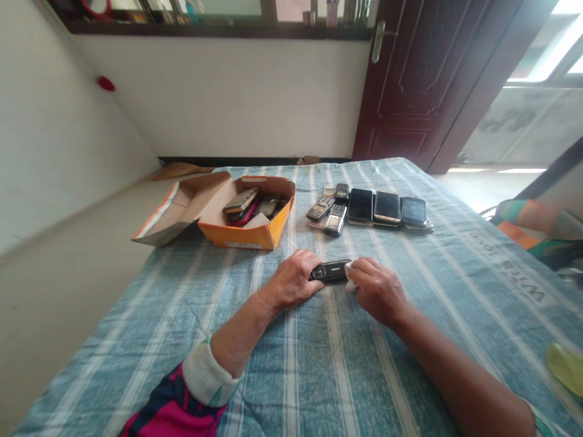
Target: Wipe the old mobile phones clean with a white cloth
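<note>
A small black mobile phone (331, 270) lies sideways between my two hands, just above the striped blue cloth (319, 364). My left hand (296, 282) is closed round its left end. My right hand (376, 290) is closed on a small white cloth (350, 282), pressed against the phone's right end. Farther back lies a row of several phones (368, 209), some keypad models and some flat touchscreen ones.
An open orange cardboard box (248, 237) with several more phones stands at the back left, its lid folded out to the left. A dark wooden door (410, 85) is behind the surface. Colourful fabric (532, 227) lies at the right; a yellow-green object (567, 364) sits at the right edge.
</note>
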